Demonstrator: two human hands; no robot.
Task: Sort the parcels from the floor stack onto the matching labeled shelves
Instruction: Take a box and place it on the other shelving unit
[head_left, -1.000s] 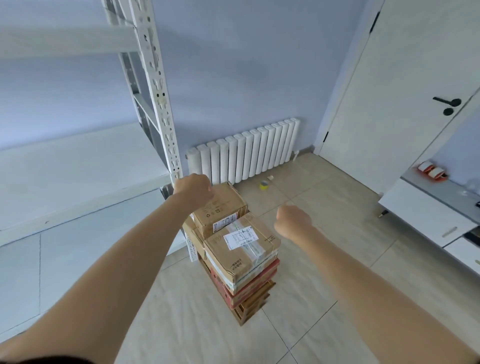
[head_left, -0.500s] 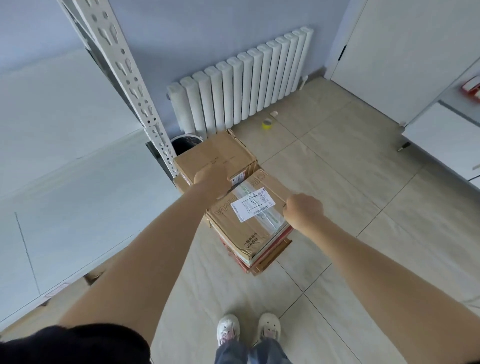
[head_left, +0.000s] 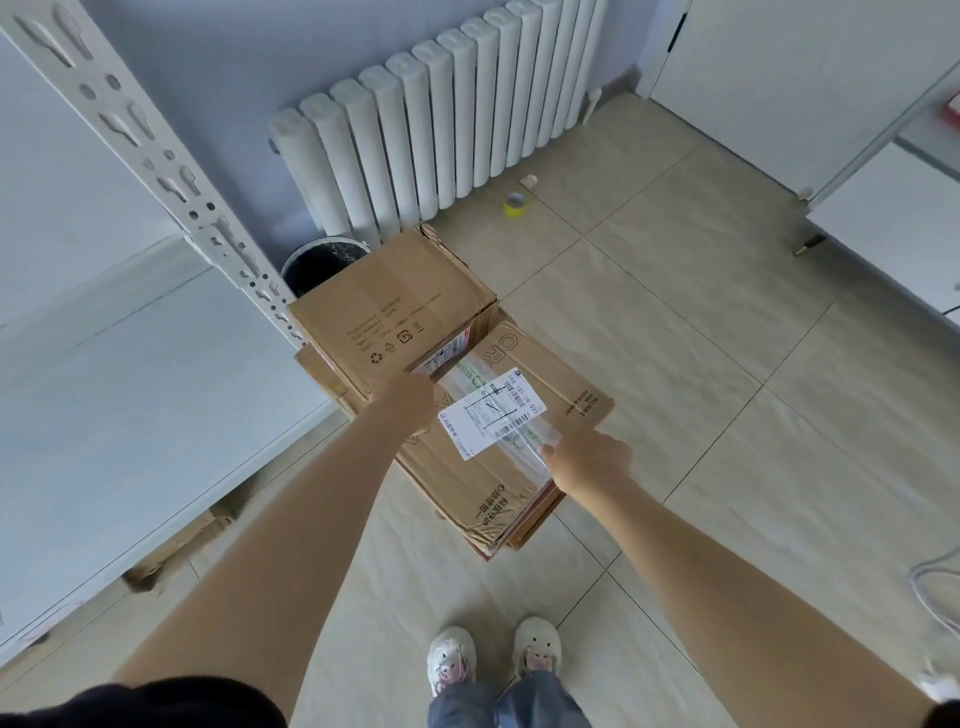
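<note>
Parcel stack (head_left: 498, 514): stands on the tiled floor (head_left: 701, 364), just beside the white shelf post (head_left: 156, 171); how many parcels lie under the top ones, I cannot tell.
Top parcels: two are seen from above, both closed, so the contents are hidden.
Back box (head_left: 384, 306): plain brown cardboard with small printed symbols, nearer to the radiator (head_left: 431, 119).
Front box (head_left: 519, 415): brown, sealed with clear tape, with one white shipping label (head_left: 491, 413) on top.
Left hand (head_left: 408, 402): fingers curled onto the near corner of the back box; if it really grips, I cannot tell.
Right hand (head_left: 589, 460): fingers curled on the near right edge of the front box, touching the tape.
Hands: apart, one on each box.
Bin (head_left: 324, 260): one dark bin behind the back box; inside looks dark.
Tape roll (head_left: 515, 203): one, yellow, on the floor near the radiator.
Shoes (head_left: 493, 657): two, white.
</note>
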